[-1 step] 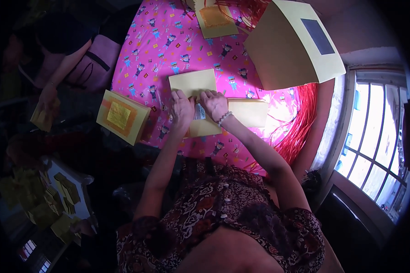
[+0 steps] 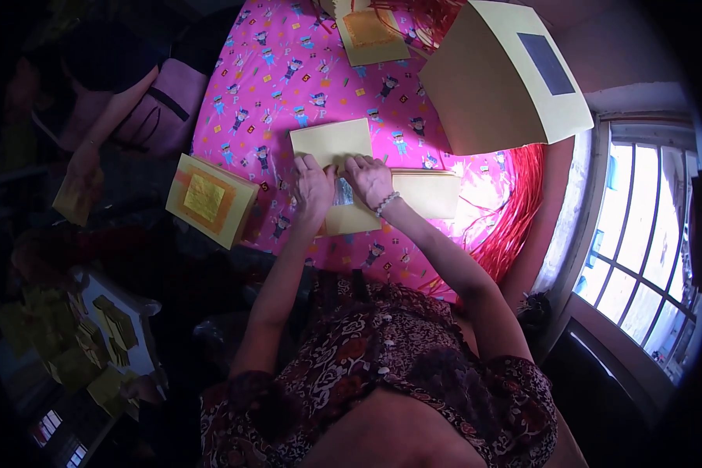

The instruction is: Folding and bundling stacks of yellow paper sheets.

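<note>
Pale yellow joss paper (image 2: 331,139) lies on the table in front of me, with a shiny silver patch (image 2: 343,193) showing between my wrists. My left hand (image 2: 313,187) rests on its left side, fingers bent and closed at the paper's middle. Beside it, my right hand (image 2: 369,185), with a beaded bracelet at the wrist, has its fingers curled on the same paper. The thumbs come close together; the paper under the fingers is hidden. Just right of that hand sits a folded yellow stack (image 2: 429,193). To the left lies a stack of joss paper with a gold square (image 2: 204,198).
A pink patterned cloth covers the table (image 2: 288,93). A large open cardboard piece (image 2: 483,93) stands at the back right, near red strands (image 2: 515,226). More joss paper (image 2: 370,35) lies at the far edge. At left, another person's hand (image 2: 84,173) holds yellow paper.
</note>
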The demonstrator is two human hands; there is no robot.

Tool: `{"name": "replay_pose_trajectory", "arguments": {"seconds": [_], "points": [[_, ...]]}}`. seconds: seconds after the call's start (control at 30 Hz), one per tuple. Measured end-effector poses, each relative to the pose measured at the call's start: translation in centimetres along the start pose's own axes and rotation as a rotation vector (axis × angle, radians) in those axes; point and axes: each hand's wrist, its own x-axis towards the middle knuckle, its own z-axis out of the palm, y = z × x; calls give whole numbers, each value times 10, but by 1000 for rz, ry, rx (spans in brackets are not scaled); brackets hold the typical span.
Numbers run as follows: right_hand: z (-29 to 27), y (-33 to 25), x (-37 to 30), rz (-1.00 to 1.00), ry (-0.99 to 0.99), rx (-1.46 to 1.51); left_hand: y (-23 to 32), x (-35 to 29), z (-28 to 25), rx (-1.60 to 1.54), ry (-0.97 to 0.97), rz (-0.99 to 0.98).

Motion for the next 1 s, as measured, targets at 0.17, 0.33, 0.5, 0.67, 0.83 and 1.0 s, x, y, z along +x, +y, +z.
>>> {"name": "replay_pose_trajectory", "arguments": {"seconds": [0.17,0.33,0.5,0.67,0.83,1.0], "points": [[-1,3,-2,2,-86,101,-23,-5,10,-128,90,119],[1,5,-3,-16,-32,115,-29,-1,6,-218,68,180],[3,4,-3,-11,16,146,-35,-2,8,-199,130,215],[3,7,-3,41,-44,172,-37,-7,10,-227,142,229],[5,6,-4,10,-6,157,-36,-7,9,-226,136,199],[-12,13,-2,-17,-137,151,-39,-5,-1,-472,116,205]]}}
